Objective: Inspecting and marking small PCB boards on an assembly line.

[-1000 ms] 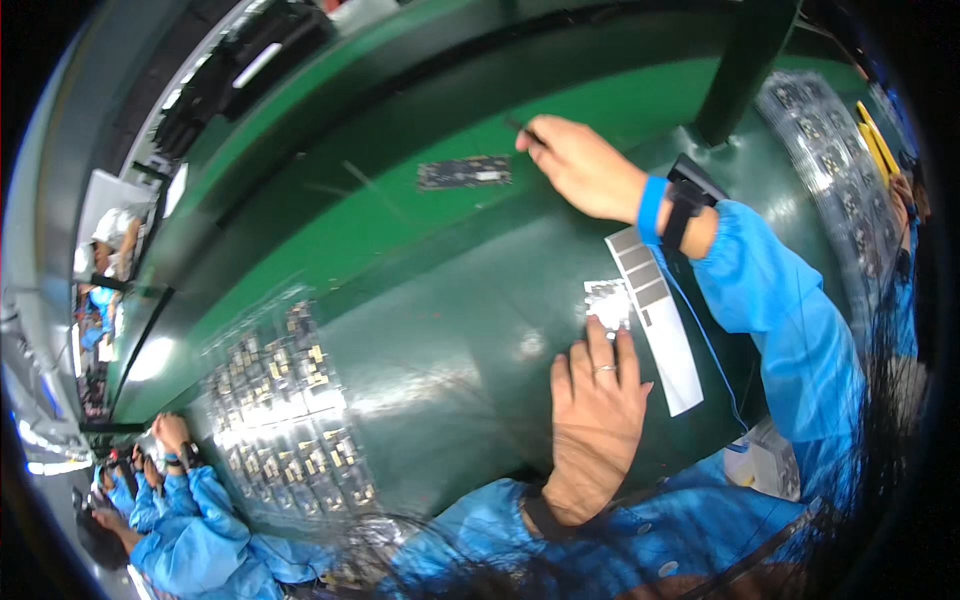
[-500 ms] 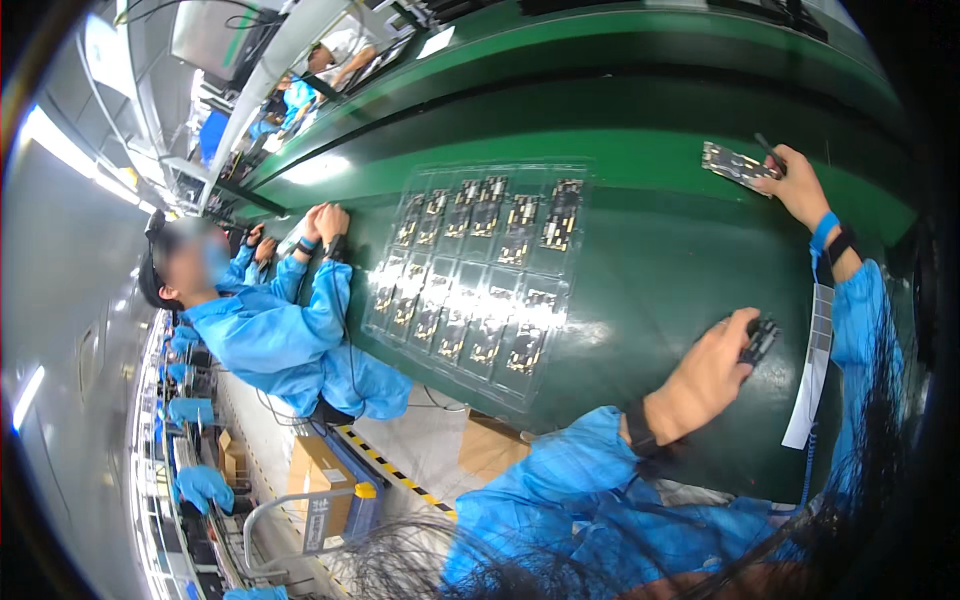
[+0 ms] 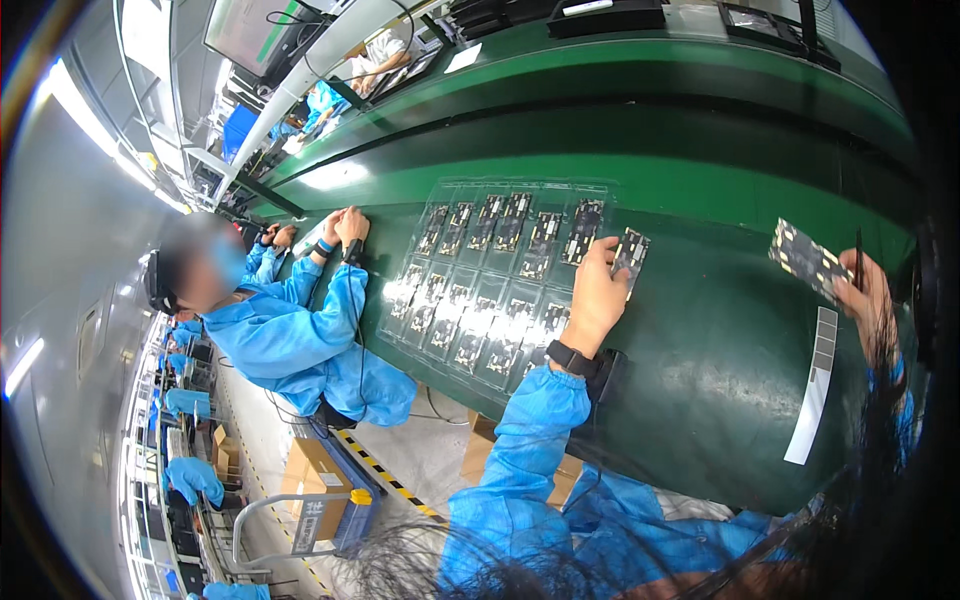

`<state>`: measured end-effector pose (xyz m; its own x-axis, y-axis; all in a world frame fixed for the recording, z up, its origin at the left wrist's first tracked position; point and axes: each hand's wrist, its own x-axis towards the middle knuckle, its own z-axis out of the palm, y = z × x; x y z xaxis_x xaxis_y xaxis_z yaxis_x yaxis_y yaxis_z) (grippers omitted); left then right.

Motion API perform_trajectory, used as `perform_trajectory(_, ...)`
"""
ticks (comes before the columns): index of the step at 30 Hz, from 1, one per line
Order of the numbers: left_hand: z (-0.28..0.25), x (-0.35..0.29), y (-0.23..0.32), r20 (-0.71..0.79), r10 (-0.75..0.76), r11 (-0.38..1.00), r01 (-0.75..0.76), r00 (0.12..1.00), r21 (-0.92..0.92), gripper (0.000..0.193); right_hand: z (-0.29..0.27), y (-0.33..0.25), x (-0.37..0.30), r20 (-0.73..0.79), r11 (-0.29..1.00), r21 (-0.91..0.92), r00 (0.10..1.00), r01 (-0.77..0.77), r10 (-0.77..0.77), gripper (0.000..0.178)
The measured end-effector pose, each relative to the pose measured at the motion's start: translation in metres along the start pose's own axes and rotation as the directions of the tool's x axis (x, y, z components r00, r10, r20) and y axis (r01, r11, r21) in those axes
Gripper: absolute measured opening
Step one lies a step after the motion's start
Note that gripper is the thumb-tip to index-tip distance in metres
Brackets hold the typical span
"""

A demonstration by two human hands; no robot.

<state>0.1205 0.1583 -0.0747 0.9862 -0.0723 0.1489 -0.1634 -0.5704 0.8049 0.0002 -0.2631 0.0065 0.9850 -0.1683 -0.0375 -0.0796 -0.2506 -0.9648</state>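
On the left of the frame, a co-worker (image 3: 285,325) in blue sat by the green tabletop (image 3: 700,360), with both of that person's hands held close together. Next, in the middle of the frame, was a clear tray (image 3: 487,272) with two rows of dark boards (image 3: 513,222) in it. Those boards stood long ways up and down the frame, with their tops tipped a bit to the right.

My left hand (image 3: 597,300) came next, with a black band (image 3: 572,358) on its wrist. It pinched the left board (image 3: 631,258), which was just right of the tray, on the right side of my fingers. So the tray was on one side of my hand and the board was on the other. The long way of this board ran up and down too, much like the ones in the tray. I could not tell if it touched anything below.

Then came a white strip (image 3: 806,420) with gray boxes, low on the right. Above it was the right board (image 3: 808,262), slanting from upper left to lower right. My right hand (image 3: 868,292) gripped its lower right end and had a thin dark stick (image 3: 858,250) too. My left hand was the near one to the tray; my right was well apart from it.
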Motion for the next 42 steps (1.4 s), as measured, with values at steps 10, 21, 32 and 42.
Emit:
perform_trajectory(10,0.020,0.023,0.033,0.152,0.002,1.000,-0.005,0.988,0.020,0.058,-0.006,0.021,-0.087,0.079,0.896,0.365,0.967,-0.253,0.241,0.032)
perform_trajectory(21,0.104,0.160,0.034,-0.141,0.401,0.893,-0.352,0.905,0.280,0.068,0.027,0.021,-0.115,0.036,0.732,0.623,0.945,-0.275,0.324,0.020)
perform_trajectory(32,0.108,-0.052,0.144,0.682,0.124,0.731,0.398,0.720,-0.554,0.045,0.058,0.025,-0.122,-0.081,0.833,0.547,0.986,-0.079,0.147,0.022)
perform_trajectory(42,0.137,-0.076,0.154,0.480,0.575,0.779,-0.623,0.662,-0.074,0.047,-0.002,0.044,-0.091,-0.096,0.972,0.216,0.989,-0.087,0.110,0.021)
